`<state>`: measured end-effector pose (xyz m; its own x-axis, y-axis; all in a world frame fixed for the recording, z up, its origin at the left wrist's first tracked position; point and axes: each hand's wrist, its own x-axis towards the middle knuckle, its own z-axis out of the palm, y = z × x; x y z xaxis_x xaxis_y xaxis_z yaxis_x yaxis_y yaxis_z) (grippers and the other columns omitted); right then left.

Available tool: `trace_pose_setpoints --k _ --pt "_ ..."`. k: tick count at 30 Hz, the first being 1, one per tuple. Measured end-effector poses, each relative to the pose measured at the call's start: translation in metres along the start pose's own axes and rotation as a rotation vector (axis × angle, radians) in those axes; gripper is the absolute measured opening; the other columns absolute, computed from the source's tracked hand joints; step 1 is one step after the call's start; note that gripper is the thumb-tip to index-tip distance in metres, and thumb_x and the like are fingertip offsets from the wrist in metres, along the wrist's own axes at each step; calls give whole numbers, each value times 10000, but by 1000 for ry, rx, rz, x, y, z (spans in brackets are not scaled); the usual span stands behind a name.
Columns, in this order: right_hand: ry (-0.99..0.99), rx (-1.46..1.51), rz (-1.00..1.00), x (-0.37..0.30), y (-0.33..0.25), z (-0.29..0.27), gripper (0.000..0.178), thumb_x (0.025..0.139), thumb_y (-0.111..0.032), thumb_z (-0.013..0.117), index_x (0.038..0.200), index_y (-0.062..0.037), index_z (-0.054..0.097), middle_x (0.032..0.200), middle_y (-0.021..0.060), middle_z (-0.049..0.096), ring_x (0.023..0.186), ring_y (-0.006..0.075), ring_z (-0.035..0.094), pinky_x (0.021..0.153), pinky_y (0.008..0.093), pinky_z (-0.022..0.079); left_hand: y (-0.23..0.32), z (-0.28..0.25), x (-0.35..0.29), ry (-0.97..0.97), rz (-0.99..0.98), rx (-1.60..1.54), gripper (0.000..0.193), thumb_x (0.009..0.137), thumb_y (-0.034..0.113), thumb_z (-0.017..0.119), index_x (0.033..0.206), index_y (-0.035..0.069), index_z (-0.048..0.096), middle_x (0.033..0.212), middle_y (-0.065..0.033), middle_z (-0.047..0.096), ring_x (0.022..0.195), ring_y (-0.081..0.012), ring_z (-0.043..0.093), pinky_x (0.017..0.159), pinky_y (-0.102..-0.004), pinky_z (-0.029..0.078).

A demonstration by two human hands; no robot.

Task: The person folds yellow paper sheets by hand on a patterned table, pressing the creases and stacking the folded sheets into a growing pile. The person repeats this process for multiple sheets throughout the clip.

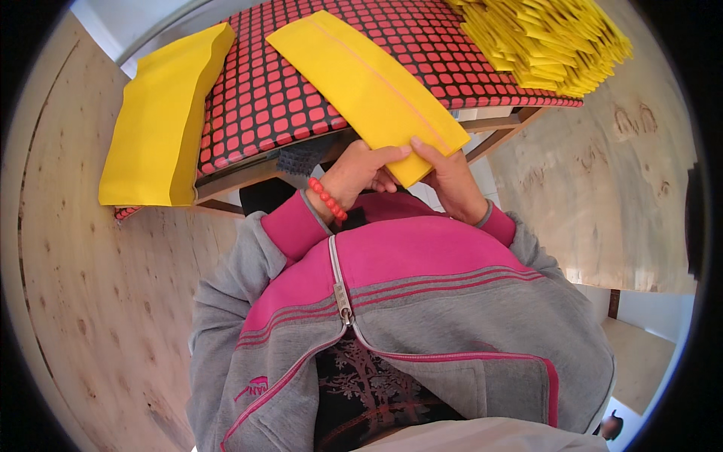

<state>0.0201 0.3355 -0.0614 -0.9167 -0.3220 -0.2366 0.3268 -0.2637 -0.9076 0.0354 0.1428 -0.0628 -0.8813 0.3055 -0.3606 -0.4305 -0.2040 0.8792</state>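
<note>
A long folded yellow sheet (376, 79) with a pink line along its length lies slantwise over the table's near edge. Its near end sticks out past the table, and both my hands grip it there. My left hand (355, 172), with a red bead bracelet on the wrist, pinches the left corner, thumb on top. From the right side, my right hand (456, 185) holds the same end with its thumb also on top. Most fingers of both hands are hidden under the sheet.
A thick stack of flat yellow sheets (154, 124) hangs over the left end of the table (260, 105), which has a red-and-black checked cover. Many folded yellow pieces (546, 41) are heaped at the back right. Wooden boards (595, 173) stand on both sides.
</note>
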Motion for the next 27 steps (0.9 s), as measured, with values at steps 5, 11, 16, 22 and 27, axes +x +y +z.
trace_pose_setpoints --k 5,11,16,22,27 --pt "-35 30 -2 4 -9 -4 428 1007 -218 656 1387 -54 545 1229 56 664 1028 164 695 795 319 605 3 -12 -3 -81 -61 -59 344 991 373 670 1057 36 689 830 -67 735 617 -98 666 603 -208 540" --pt "19 -38 -115 17 -11 -21 422 1000 -179 670 1372 -22 545 1233 70 667 1019 153 698 775 301 608 -24 -36 -5 -105 -120 -81 324 1043 353 603 984 45 686 845 -77 740 652 -98 676 623 -204 544" --pt "-1 -231 -92 19 -24 -32 320 1002 -172 681 1274 -21 604 1062 60 709 873 128 701 635 236 534 -59 -62 1 -88 -180 -169 323 1020 362 637 992 44 682 873 -84 752 704 -101 702 643 -198 551" --pt "78 -112 -64 17 -37 -24 258 991 -175 697 1197 -39 623 905 14 661 728 93 626 579 210 480 -84 -91 5 -104 -154 -364 293 1055 294 589 1056 16 681 949 -114 757 813 -154 736 724 -233 588" --pt "96 -115 -151 13 -62 -16 250 982 -161 706 1190 -51 621 895 -2 646 696 83 597 572 206 467 -110 -124 8 -76 -53 -433 315 1062 302 581 1124 4 663 1026 -135 755 914 -192 738 816 -276 590"
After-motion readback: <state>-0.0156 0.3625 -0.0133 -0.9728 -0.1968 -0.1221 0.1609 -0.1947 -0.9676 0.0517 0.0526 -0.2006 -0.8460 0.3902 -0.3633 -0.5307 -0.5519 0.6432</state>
